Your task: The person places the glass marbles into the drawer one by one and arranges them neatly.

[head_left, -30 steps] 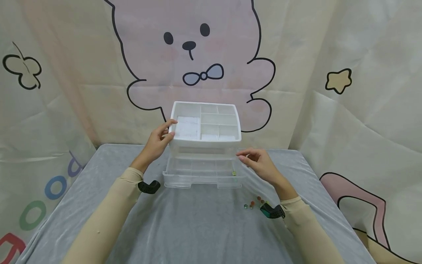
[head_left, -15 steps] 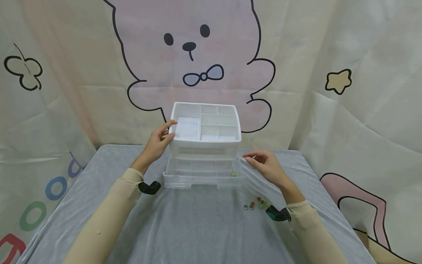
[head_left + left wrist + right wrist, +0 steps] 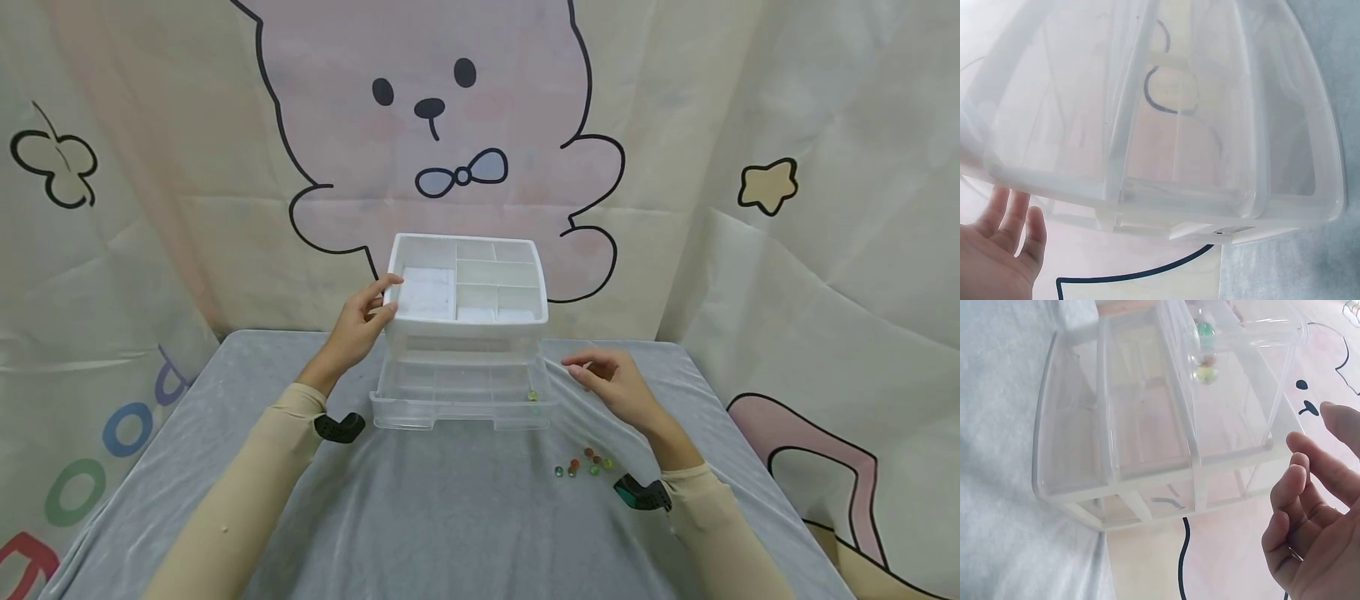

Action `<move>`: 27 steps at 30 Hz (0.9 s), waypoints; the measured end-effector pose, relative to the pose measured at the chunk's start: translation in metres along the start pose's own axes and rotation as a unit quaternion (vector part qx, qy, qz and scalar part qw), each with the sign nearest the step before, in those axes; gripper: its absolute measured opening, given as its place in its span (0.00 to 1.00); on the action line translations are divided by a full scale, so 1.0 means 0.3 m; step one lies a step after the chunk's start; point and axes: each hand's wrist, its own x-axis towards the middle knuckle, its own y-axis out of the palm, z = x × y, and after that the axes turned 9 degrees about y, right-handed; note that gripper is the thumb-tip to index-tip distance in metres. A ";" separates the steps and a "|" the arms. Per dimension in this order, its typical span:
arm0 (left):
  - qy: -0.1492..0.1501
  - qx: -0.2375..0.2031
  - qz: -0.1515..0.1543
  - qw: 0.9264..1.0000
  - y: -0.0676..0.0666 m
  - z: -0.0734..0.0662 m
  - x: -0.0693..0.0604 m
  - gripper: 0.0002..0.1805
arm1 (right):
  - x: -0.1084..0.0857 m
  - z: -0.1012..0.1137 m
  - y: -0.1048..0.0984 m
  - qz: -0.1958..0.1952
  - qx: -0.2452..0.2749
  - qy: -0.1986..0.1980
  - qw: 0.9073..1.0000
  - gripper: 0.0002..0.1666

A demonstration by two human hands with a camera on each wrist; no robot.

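A clear plastic drawer organizer (image 3: pixel 465 342) stands at the back, topped by a white compartment tray (image 3: pixel 427 292). One clear drawer (image 3: pixel 461 410) juts out of its front. Inside, a yellow-green marble (image 3: pixel 532 395) shows in the head view; green (image 3: pixel 1205 329) and yellow marbles (image 3: pixel 1205 375) show in the right wrist view. My left hand (image 3: pixel 356 329) holds the tray's left rim, index finger over the edge and thumb near the front corner. To the right of the organizer, apart from it, my right hand (image 3: pixel 611 387) hovers with loosely bent fingers, holding nothing.
Several small marbles (image 3: pixel 575 463) lie on the grey cloth (image 3: pixel 450 517) in front and right of the organizer, near my right wrist. A printed curtain (image 3: pixel 637 100) hangs behind the table and at both sides.
My right hand has drawn away from the organizer's right side, moving right and slightly toward me. The left hand, the organizer and the marbles have stayed in place.
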 end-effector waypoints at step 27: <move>-0.011 0.008 0.000 1.000 0.004 -0.004 0.000 0.25 | -0.093 -0.176 -0.022 0.040 -0.025 0.073 0.996 0.13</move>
